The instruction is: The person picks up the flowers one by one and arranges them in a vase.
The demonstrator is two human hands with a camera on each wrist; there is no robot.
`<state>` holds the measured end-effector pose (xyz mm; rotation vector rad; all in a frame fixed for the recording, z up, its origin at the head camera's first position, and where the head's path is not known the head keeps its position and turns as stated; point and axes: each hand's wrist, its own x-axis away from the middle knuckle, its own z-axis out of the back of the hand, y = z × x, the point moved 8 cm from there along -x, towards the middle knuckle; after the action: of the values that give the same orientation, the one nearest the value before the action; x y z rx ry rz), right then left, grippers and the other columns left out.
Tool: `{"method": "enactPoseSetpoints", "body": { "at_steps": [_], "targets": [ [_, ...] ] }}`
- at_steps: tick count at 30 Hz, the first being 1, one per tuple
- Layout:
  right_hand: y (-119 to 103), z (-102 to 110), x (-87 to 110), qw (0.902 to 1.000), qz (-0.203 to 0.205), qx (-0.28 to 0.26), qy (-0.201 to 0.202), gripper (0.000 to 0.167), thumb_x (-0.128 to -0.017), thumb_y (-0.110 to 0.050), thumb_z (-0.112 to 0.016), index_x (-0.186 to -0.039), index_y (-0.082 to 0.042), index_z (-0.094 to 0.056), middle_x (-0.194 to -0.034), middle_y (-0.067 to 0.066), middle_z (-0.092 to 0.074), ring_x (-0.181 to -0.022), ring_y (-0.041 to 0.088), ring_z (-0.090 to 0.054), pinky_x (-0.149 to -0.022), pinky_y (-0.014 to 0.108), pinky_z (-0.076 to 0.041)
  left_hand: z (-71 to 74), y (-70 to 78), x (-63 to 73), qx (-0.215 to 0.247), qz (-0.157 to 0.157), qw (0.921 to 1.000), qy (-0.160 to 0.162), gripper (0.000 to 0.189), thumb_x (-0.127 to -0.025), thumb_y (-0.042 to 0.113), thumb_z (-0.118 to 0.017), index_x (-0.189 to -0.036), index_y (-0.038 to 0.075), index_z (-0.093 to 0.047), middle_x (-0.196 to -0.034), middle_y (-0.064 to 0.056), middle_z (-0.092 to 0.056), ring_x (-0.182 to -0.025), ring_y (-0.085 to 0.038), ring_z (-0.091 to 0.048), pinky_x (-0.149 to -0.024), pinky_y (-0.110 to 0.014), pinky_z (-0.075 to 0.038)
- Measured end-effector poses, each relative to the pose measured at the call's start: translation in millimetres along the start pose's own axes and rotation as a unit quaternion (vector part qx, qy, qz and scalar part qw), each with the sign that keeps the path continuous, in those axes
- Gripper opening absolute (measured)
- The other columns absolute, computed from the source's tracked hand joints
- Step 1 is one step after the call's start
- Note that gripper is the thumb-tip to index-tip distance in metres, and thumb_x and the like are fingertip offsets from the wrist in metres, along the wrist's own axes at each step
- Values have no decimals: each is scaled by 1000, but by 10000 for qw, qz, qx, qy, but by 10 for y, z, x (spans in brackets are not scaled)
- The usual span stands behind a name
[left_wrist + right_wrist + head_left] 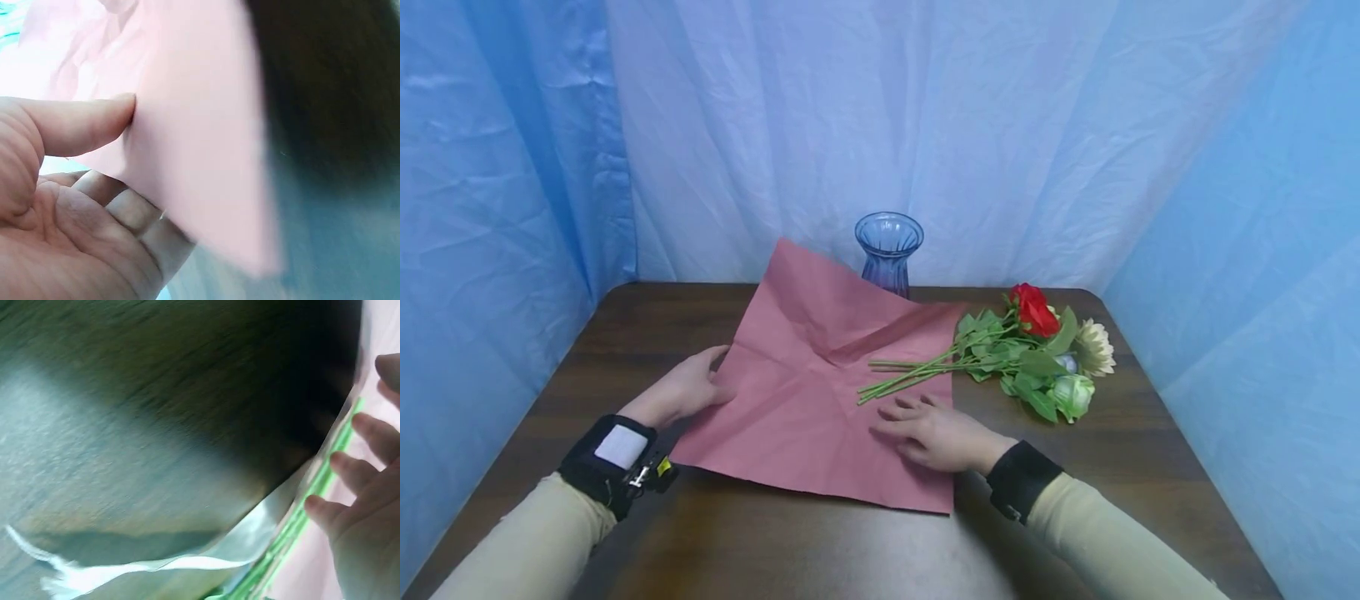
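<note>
A creased pink sheet of wrapping paper (pixel 790 400) lies across the table with its far corner raised. My left hand (pixel 688 387) pinches its left edge; in the left wrist view the thumb (pixel 94 125) presses one face while the fingers sit behind the sheet. Over the paper's right part, my right hand (pixel 936 433) is spread with its fingers apart, holding nothing. Just beyond those fingers lie the green stems (pixel 910 379) of a flower bunch, their ends on the paper. Its blooms include a red rose (pixel 1035 310), a pale green rose (pixel 1071 396) and a cream flower (pixel 1094 347).
Behind the paper stands a blue glass vase (pixel 889 242), its lower part hidden. The dark wooden table (pixel 820 550) is enclosed by blue curtains (pixel 985 150). A whitish strip (pixel 144 565) with a ragged end shows in the right wrist view.
</note>
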<state>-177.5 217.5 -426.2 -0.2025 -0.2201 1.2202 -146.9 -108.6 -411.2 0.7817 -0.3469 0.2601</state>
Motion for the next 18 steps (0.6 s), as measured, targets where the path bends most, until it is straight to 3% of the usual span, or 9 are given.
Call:
{"method": "enactPoseSetpoints", "body": {
  "at_steps": [8,14,18],
  "targets": [
    [50,-25,13,9999,-12,122,29,48,-102,-20,-62,-150,-19,-54,-156,14,-48,-145,43,-39,-113,66,-32,-28,-192,18,-270,189,9994,-140,84,-94,11,-67,-157,-11,-16,-149,-39,-39,-130,-54,-47,-103,-67,-43],
    [55,-63,3,9998,114,164,47,48,-102,-22,-63,-148,-15,-56,-155,15,-48,-145,43,-40,-113,65,-34,-63,-251,27,-441,277,9986,-106,85,-93,9,-70,-155,-14,-17,-147,-41,-40,-128,-55,-48,-103,-69,-41],
    [57,-46,10,9996,147,170,151,46,-102,-20,-64,-146,-13,-58,-153,15,-50,-144,42,-42,-114,63,-35,-86,-323,7,-558,338,9979,3,101,-91,20,-75,-158,-10,-5,-149,-42,-35,-127,-57,-47,-102,-72,-40]
  ]
}}
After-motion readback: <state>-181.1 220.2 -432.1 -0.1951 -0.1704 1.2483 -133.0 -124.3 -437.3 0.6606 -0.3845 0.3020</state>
